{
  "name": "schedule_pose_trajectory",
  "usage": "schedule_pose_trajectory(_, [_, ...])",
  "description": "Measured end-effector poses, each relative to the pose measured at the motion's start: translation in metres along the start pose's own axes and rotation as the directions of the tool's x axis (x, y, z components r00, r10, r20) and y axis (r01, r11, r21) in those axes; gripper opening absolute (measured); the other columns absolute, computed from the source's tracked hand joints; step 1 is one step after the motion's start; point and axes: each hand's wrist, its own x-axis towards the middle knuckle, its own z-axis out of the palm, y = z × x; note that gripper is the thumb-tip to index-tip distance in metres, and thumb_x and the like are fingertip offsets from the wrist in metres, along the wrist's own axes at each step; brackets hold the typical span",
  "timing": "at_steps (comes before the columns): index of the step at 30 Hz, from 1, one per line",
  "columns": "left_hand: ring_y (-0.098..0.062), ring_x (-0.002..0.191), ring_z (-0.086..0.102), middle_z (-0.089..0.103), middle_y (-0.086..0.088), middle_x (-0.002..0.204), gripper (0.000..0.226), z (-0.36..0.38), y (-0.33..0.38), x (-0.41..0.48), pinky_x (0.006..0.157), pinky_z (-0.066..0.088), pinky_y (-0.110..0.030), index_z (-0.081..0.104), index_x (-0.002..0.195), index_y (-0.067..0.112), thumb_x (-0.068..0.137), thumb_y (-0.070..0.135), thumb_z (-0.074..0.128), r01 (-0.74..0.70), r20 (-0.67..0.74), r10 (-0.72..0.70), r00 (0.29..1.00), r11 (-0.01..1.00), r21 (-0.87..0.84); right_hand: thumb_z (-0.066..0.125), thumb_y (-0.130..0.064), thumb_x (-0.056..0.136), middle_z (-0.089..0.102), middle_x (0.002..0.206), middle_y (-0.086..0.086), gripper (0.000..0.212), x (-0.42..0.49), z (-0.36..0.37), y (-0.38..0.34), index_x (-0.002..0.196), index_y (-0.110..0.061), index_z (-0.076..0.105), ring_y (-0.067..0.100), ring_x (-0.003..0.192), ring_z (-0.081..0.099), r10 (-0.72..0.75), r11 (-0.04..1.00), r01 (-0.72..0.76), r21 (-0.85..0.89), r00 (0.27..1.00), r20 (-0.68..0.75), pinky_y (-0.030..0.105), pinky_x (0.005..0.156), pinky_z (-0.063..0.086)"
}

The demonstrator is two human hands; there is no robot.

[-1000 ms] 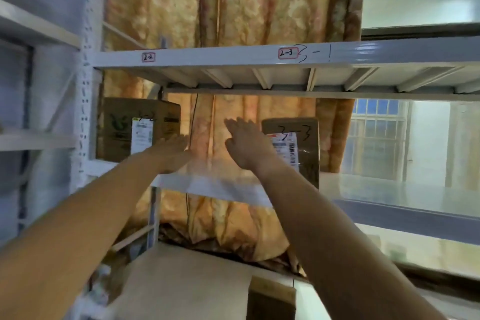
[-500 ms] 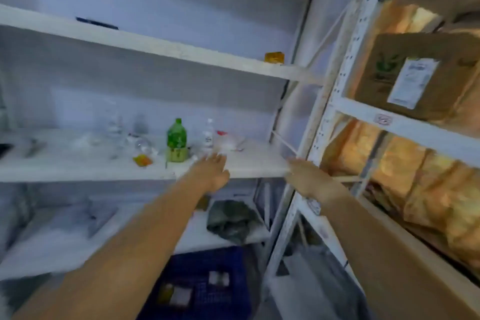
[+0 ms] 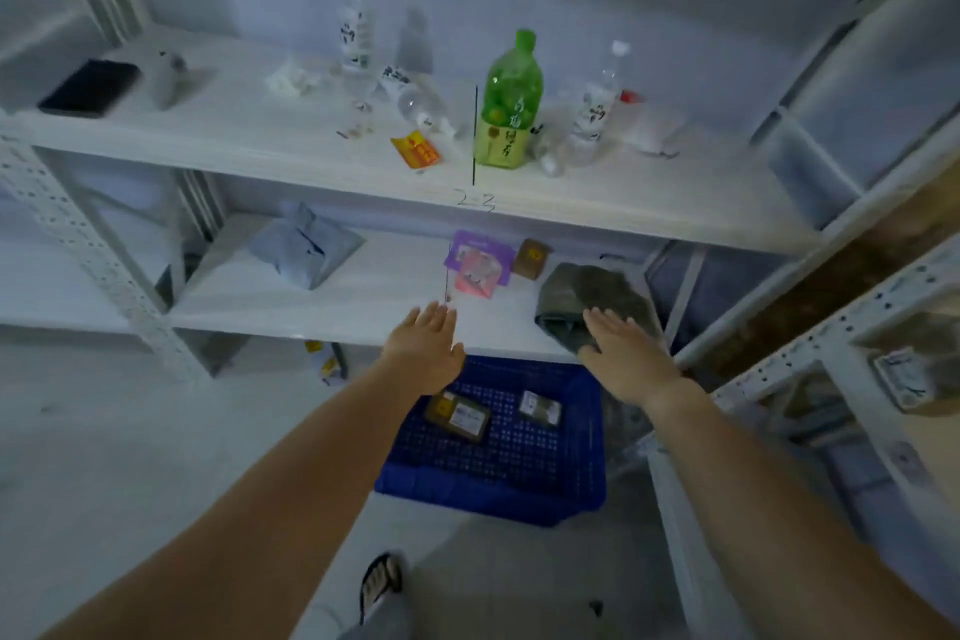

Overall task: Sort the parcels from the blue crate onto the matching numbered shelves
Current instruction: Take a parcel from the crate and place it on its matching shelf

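Dropped lower, left grip [image 3: 423,353] and right grip [image 3: 623,361] hover splayed, empty, above blue crate [image 3: 493,502].

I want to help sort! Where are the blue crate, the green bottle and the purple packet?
blue crate [image 3: 493,496]: head view, on its near wall.
green bottle [image 3: 513,91]: head view, on its body.
purple packet [image 3: 475,263]: head view, on its middle.
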Motion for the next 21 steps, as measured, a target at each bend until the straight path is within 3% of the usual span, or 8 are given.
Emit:
schedule_pose_trajectory(9, [-0.017, 0.147, -0.006, -0.005, -0.006, 0.160, 0.065, 0.107, -0.042, 0.077, 0.121, 0.000, -0.032, -0.007, 0.150, 0.008, 0.100, 0.044, 0.013, -0.055, 0.276, 0.039, 0.960, 0.997, 0.051, 0.030, -0.032, 0.102, -0.001, 0.161, 0.002, 0.060, 0.108, 0.135, 0.003, 0.153, -0.013, 0.003, 0.017, 0.148, -0.003, -0.014, 0.980, -0.040, 0.193, 0.963, 0.271, 0.032, 0.121, 0.001])
schedule_pose_trajectory(14, [-0.015, 0.147, -0.007, -0.007, -0.006, 0.160, 0.067, 0.160, -0.069, 0.139, 0.121, -0.001, -0.031, -0.009, 0.150, 0.010, 0.099, 0.047, 0.014, -0.063, 0.276, 0.036, 0.961, 0.994, 0.089, 0.027, -0.030, 0.102, -0.001, 0.161, 0.004, 0.059, 0.163, 0.218, 0.025, 0.152, -0.011, 0.002, 0.016, 0.148, -0.002, 0.006, 0.977, -0.079, 0.199, 0.940, 0.340, 0.031, 0.121, -0.002])
schedule_pose_trajectory(21, [-0.014, 0.146, -0.012, -0.012, -0.003, 0.159, 0.069, 0.309, -0.084, 0.250, 0.121, -0.004, -0.030, -0.013, 0.149, 0.013, 0.099, 0.049, 0.017, -0.189, 0.330, 0.152, 0.931, 0.979, 0.081, 0.021, -0.026, 0.102, -0.006, 0.161, 0.008, 0.057, 0.266, 0.395, 0.059, 0.152, -0.007, 0.000, 0.019, 0.148, -0.006, 0.071, 0.960, -0.174, 0.218, 0.907, 0.414, 0.033, 0.121, -0.004])
